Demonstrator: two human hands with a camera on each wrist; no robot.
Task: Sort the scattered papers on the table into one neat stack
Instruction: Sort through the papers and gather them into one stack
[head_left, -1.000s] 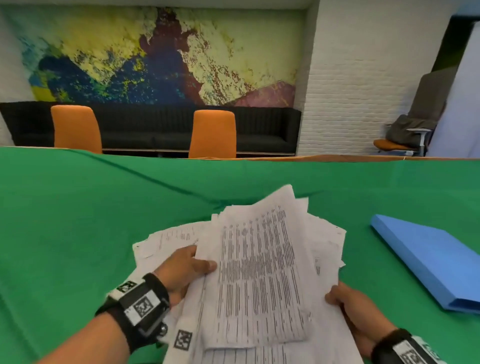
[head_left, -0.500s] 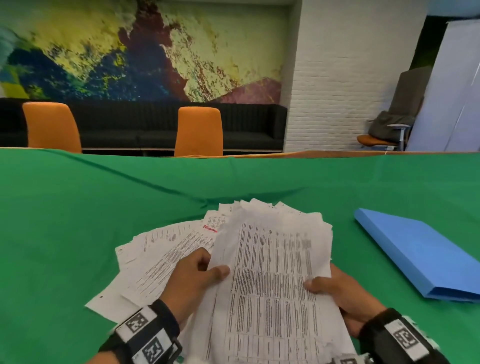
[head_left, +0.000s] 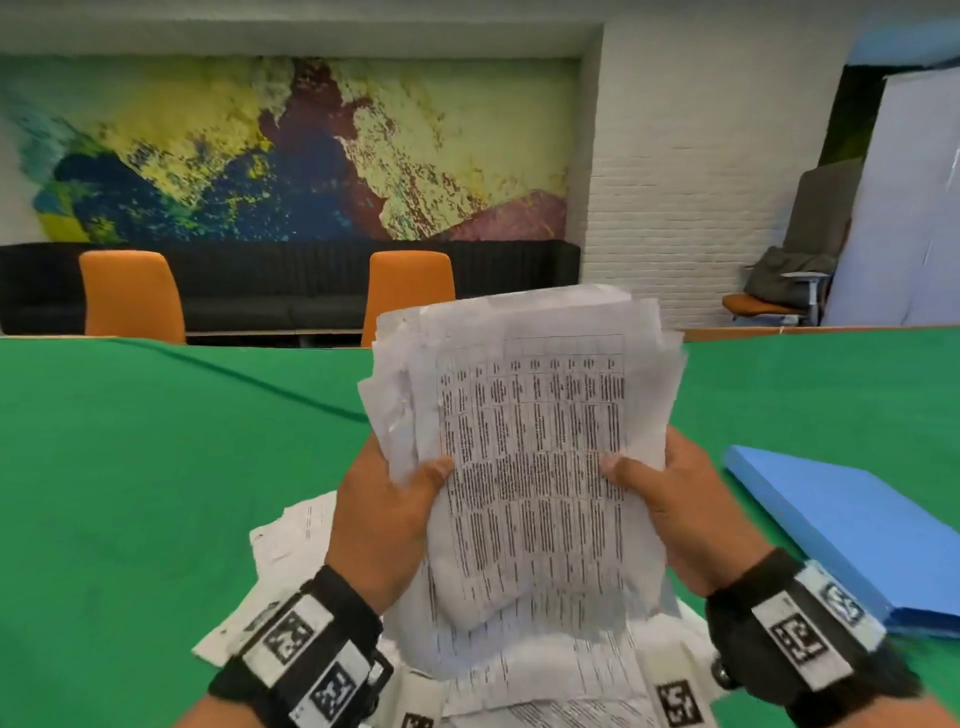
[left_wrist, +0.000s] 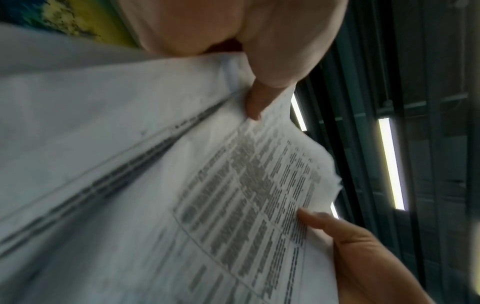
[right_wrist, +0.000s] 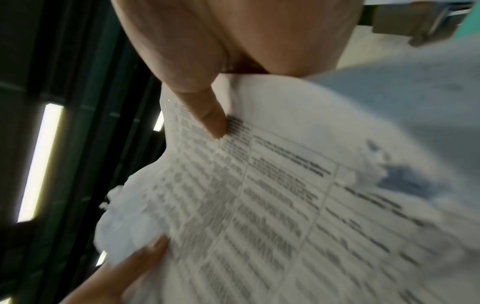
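Papers (head_left: 524, 457): upright bundle between left hand (head_left: 384, 525) and right hand (head_left: 680, 514), both hands gripping its side edges, thumbs on front

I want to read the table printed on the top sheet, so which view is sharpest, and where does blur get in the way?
Head view: sharpest, though the bundle of papers shows only smeared rows. Left wrist view: print streaked by motion blur, ceiling lights glaring. Right wrist view: soft throughout, blurriest at the lower right.
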